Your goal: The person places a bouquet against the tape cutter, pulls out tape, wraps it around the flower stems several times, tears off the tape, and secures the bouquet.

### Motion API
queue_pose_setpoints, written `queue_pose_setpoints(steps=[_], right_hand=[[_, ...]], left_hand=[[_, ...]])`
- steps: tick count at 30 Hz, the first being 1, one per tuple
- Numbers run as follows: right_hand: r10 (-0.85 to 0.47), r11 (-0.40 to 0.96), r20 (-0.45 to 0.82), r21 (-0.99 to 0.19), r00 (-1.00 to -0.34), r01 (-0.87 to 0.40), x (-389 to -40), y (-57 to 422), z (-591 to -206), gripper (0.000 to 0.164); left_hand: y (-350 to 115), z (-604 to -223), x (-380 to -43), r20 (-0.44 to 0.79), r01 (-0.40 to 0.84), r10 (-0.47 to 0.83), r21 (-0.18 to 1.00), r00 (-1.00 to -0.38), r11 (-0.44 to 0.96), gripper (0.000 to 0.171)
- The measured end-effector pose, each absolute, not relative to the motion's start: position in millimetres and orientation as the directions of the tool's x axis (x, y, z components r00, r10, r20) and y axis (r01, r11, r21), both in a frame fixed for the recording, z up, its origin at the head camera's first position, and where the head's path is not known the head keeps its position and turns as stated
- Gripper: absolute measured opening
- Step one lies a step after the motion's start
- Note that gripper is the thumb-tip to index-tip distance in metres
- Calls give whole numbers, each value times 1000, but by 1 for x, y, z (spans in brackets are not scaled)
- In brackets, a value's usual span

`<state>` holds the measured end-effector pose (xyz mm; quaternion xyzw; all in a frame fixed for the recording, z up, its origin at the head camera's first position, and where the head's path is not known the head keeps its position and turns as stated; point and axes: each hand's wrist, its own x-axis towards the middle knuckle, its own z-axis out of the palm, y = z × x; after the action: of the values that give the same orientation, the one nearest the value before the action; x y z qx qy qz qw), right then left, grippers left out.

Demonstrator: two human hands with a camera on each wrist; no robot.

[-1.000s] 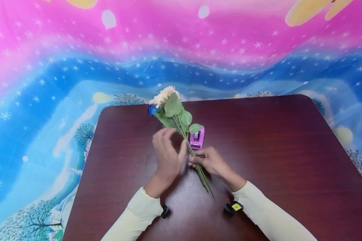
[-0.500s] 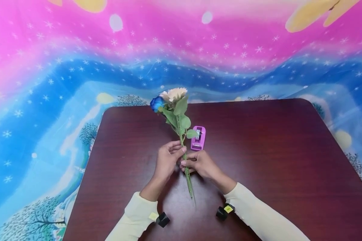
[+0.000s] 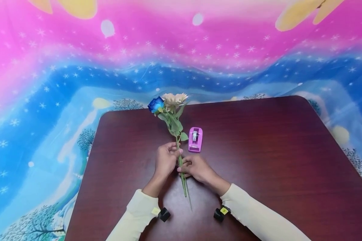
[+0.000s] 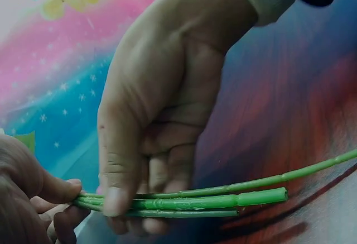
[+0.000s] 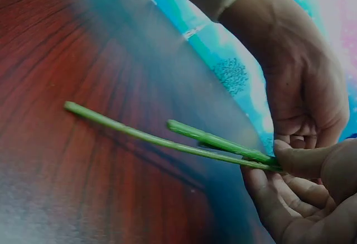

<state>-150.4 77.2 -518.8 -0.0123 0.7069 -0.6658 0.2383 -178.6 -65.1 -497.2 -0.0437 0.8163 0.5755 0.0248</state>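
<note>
A small bunch of flowers is held upright above the table in the head view, tilted slightly left. It has a blue rose (image 3: 155, 105), a pale cream flower (image 3: 174, 98) and green leaves (image 3: 175, 125). My left hand (image 3: 165, 160) pinches the stems just below the leaves. Right below it, my right hand (image 3: 199, 168) grips the same stems between thumb and fingers. Cut ends of the green stems (image 4: 262, 197) poke out past the right hand in the left wrist view, one longer than the others. The right wrist view also shows the stem ends (image 5: 212, 139); the blossoms are out of sight there.
A purple tape dispenser (image 3: 195, 140) stands on the dark red-brown table (image 3: 259, 150), just beyond the right hand. Behind the table hangs a pink and blue patterned cloth (image 3: 205, 60). A black wrist camera (image 3: 164, 214) sits at the left cuff.
My left hand came down from beside the leaves and took hold of the stems. The bunch swung from a strong lean to nearly upright, and both hands shifted slightly left.
</note>
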Motion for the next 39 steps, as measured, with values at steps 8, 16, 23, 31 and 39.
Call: queue_pose_setpoints(steps=[8, 16, 23, 31, 39], right_hand=[[-328, 213, -343, -935, -880, 284, -148, 69, -528, 14], [-274, 364, -347, -900, -897, 237, -150, 61, -532, 9], [-270, 365, -391, -887, -880, 282, -151, 56, -529, 12], [-314, 742, -163, -656, -935, -135, -150, 51, -525, 33], [-220, 776, -1, -606, -976, -174, -163, 77, -499, 33]], left_hand=[[-72, -505, -192, -86, -125, -105, 880, -991, 458, 24], [-76, -518, -198, -87, -112, -72, 834, -994, 541, 26], [-79, -522, -202, -100, -111, -52, 785, -994, 609, 20], [-80, -523, -204, -37, -60, -48, 721, -998, 690, 15], [-99, -503, -214, -168, -148, -61, 580, -984, 801, 50]])
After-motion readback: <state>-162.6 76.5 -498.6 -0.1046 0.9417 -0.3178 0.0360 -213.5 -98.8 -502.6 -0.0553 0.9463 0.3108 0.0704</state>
